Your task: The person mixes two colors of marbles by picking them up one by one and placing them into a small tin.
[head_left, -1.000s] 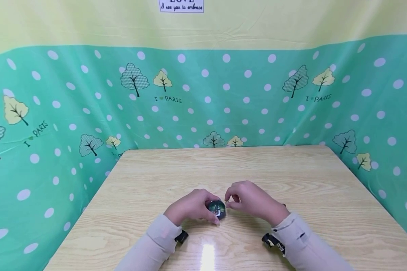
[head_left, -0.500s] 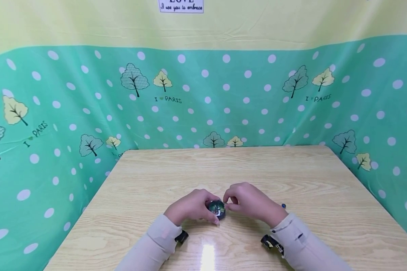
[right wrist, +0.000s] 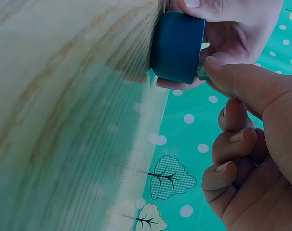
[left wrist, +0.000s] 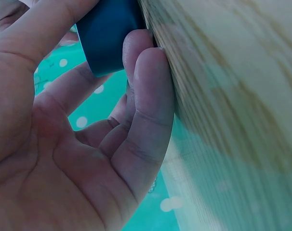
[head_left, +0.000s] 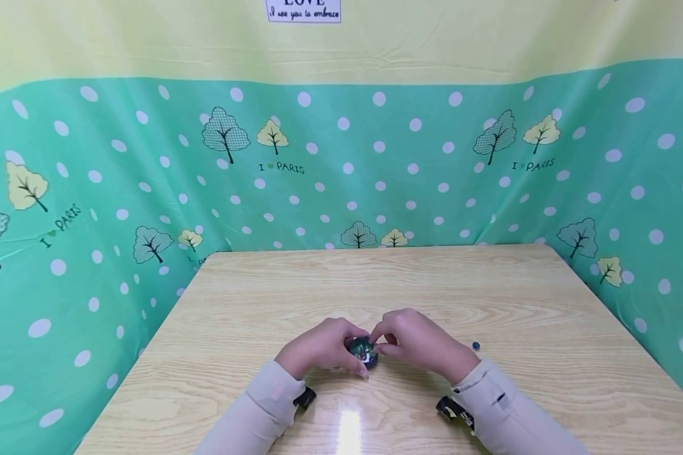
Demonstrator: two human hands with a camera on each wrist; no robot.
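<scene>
My left hand [head_left: 326, 344] curls its thumb and fingers around a short dark-blue cylinder [head_left: 363, 354] with a shiny, greenish top face. In the left wrist view its smooth blue side wall [left wrist: 110, 36] stands close to the wooden surface. My right hand [head_left: 418, 341] has thumb and forefinger pinched together at the cylinder's right edge. In the right wrist view, a small clear-greenish piece [right wrist: 202, 72] shows at the thumb tip, right by the rim. A pale pointed bit [right wrist: 205, 45] sticks out past the rim above it. The other right fingers curl inward.
A tiny dark-blue round thing [head_left: 475, 345] lies on the wooden table [head_left: 296, 278], right of my right wrist. Black wrist cameras [head_left: 455, 411] hang under both sleeves. A green dotted curtain [head_left: 375, 170] closes off the back and sides.
My right hand has moved left, its pinched fingertips going from beside the cylinder to over its edge. The tiny blue thing has come out from behind my right wrist. The left hand stays put.
</scene>
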